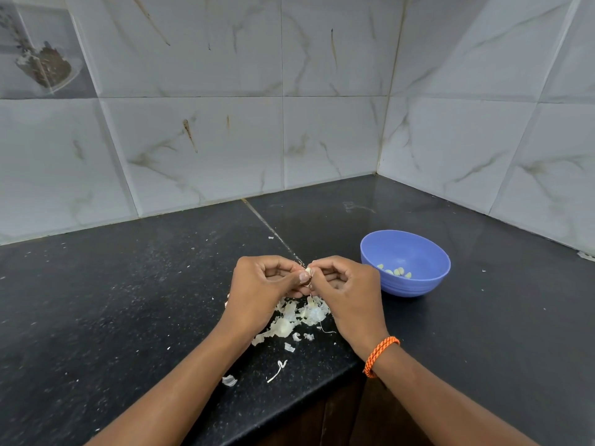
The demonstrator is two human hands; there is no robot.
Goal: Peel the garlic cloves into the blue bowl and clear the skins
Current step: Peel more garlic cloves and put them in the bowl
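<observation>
A small pale garlic clove [308,271] is pinched between the fingertips of my left hand [267,284] and my right hand [344,284], held just above the black counter. A strip of skin hangs down from the clove. Under my hands lies a heap of papery white garlic skins [297,317], with at least one unpeeled piece in it. To the right stands the blue bowl [428,252], which holds several peeled cloves [397,272] at its bottom.
Loose skin scraps [277,370] lie nearer the black counter's front edge [289,410]. Marble-look tiled walls [322,140] meet in a corner behind the bowl. An orange braided band [380,355] is on my right wrist.
</observation>
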